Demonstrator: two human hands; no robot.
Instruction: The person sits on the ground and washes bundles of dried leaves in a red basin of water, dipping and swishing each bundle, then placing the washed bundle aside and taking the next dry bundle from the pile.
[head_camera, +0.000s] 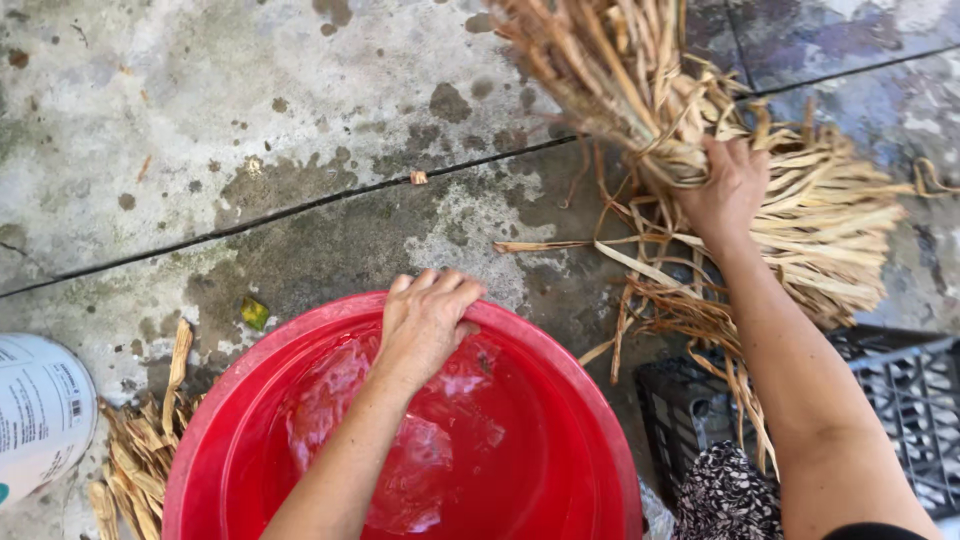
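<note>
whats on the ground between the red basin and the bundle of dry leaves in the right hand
In the head view, wet stained concrete with loose dry strips lying on it separates the red basin from the bundle gripped by the right hand.

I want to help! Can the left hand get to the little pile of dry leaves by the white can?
Probably yes. The left hand rests on the red basin's far rim, holding nothing, and the leaf pile lies just outside the basin, beside the white can, with nothing in between.

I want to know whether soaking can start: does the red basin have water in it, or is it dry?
It has water: the red basin shows a rippling, glinting surface beneath the left hand.
</note>
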